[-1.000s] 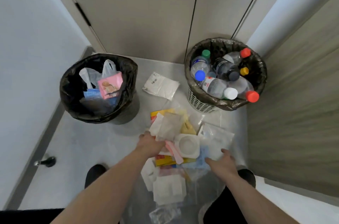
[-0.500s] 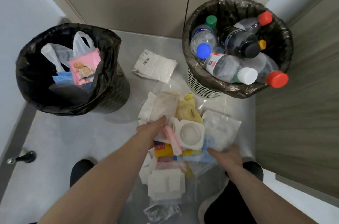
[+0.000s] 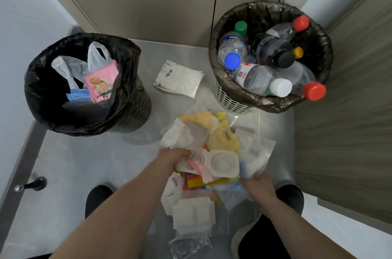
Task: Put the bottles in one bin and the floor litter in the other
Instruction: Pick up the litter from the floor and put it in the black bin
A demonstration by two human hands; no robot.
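A heap of floor litter (image 3: 212, 144) lies on the grey floor in front of me: white wrappers, yellow packets, a white plastic tray (image 3: 222, 163), clear bags. My left hand (image 3: 171, 158) grips the heap's left edge, fingers curled into the white wrappers. My right hand (image 3: 257, 185) pinches a clear plastic bag (image 3: 254, 152) at the heap's right side. The black-lined bin (image 3: 42, 80) at the left holds wrappers and a pink packet. The mesh bin (image 3: 231, 99) at the right is full of plastic bottles (image 3: 261, 78).
A white labelled pouch (image 3: 180, 78) lies alone on the floor between the bins. More white packaging (image 3: 193, 214) and a clear bag sit near my feet. A door stopper (image 3: 31, 184) is at the left wall. Closet doors stand behind, a wood panel at the right.
My left hand has closed on the white wrappers at the heap's left and my right hand has taken hold of the clear bag. The view has shifted closer and slightly down.
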